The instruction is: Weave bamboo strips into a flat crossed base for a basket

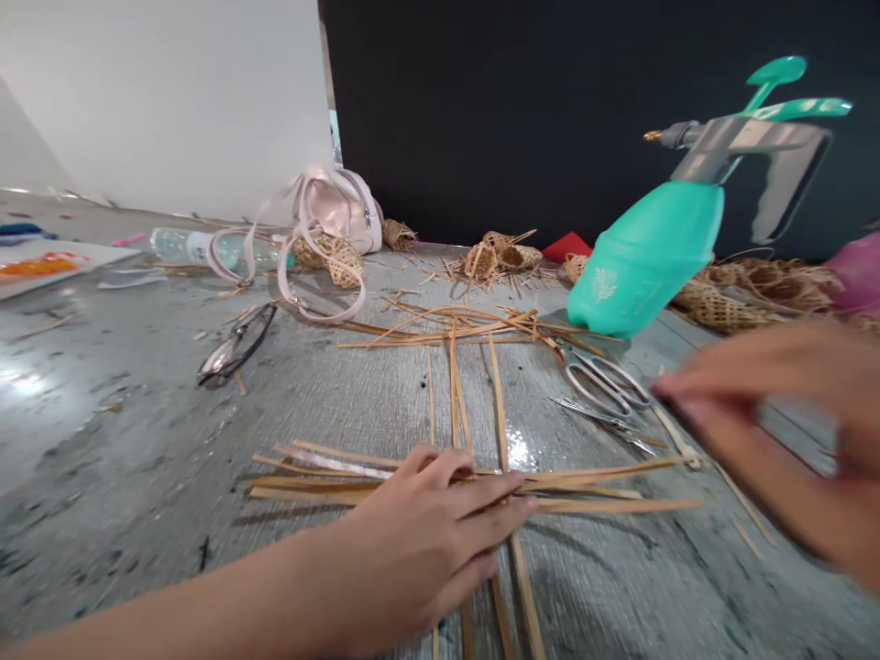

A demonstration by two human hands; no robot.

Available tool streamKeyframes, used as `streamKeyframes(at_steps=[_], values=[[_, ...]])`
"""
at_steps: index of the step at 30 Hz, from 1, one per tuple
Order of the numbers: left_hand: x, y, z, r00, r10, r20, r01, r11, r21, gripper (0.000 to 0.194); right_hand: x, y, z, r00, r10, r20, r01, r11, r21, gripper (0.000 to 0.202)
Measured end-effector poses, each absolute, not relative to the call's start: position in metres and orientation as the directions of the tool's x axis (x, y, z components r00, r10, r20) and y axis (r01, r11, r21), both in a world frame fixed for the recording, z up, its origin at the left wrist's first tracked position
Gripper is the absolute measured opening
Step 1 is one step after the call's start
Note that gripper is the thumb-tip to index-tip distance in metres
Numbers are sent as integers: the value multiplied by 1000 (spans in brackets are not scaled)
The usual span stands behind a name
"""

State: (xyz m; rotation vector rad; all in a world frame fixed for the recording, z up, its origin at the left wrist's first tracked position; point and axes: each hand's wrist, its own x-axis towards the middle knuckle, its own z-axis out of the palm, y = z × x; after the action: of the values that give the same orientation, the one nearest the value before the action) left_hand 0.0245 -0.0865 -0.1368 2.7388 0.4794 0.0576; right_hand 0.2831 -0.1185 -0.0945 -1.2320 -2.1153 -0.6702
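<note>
My left hand lies palm down on a crossing of thin bamboo strips, its fingers stretched flat and pressing on them. Some strips run left to right under the hand. Others, such as the upright strip, run away from me beneath it, and the hand hides the middle of the crossing. On the right, my right hand is raised above the table, smeared by motion, with thumb and fingertips together in a pinch. A dark narrow edge shows along its thumb side; whether it is a strip is unclear.
A green spray bottle leans beyond my right hand. Scissors and a small metal tool lie near it. Eyeglasses, a pink bag, a plastic bottle, loose strips and woven pieces lie farther back.
</note>
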Motion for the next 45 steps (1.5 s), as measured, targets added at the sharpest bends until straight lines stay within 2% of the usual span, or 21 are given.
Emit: streamKeyframes(at_steps=[2, 4, 6, 9, 17, 21, 25, 29, 34, 38, 42, 45], values=[[24, -88, -140, 943, 333, -9, 319, -896, 309, 38, 253, -130, -112, -547, 673, 498, 807, 582, 100, 21], [22, -92, -142, 935, 353, 29, 333, -904, 269, 42, 233, -133, -133, -550, 729, 408, 807, 590, 35, 26], [17, -96, -140, 929, 365, 56, 346, -913, 216, 47, 227, -131, -150, -488, 793, 364, 833, 548, -77, 22], [9, -98, -133, 931, 365, -9, 363, -922, 134, 45, 233, -127, -161, -424, 860, 284, 845, 489, -217, 19], [5, -90, -126, 919, 372, -134, 391, -902, 181, 47, 237, -127, -166, -456, 848, 268, 781, 526, -335, 24], [6, -89, -126, 925, 360, -120, 377, -905, 197, 45, 238, -124, -171, -485, 835, 259, 760, 549, -347, 27], [5, -90, -129, 938, 339, -73, 347, -920, 185, 44, 242, -122, -175, -499, 810, 308, 732, 585, -350, 27], [4, -89, -131, 943, 330, -46, 333, -926, 180, 44, 241, -123, -178, -510, 794, 331, 688, 607, -398, 26], [3, -88, -130, 956, 278, -91, 289, -945, 153, 40, 235, -125, -173, -443, 825, 350, 699, 562, -441, 22], [1, -89, -134, 957, 289, -22, 289, -946, 145, 40, 233, -127, -167, -412, 864, 289, 798, 495, -344, 22], [1, -90, -135, 939, 341, -51, 344, -918, 197, 42, 231, -128, -167, -372, 904, 210, 889, 412, -200, 25], [3, -90, -133, 933, 348, -88, 359, -912, 197, 43, 233, -128, -170, -414, 892, 181, 872, 446, -204, 32]])
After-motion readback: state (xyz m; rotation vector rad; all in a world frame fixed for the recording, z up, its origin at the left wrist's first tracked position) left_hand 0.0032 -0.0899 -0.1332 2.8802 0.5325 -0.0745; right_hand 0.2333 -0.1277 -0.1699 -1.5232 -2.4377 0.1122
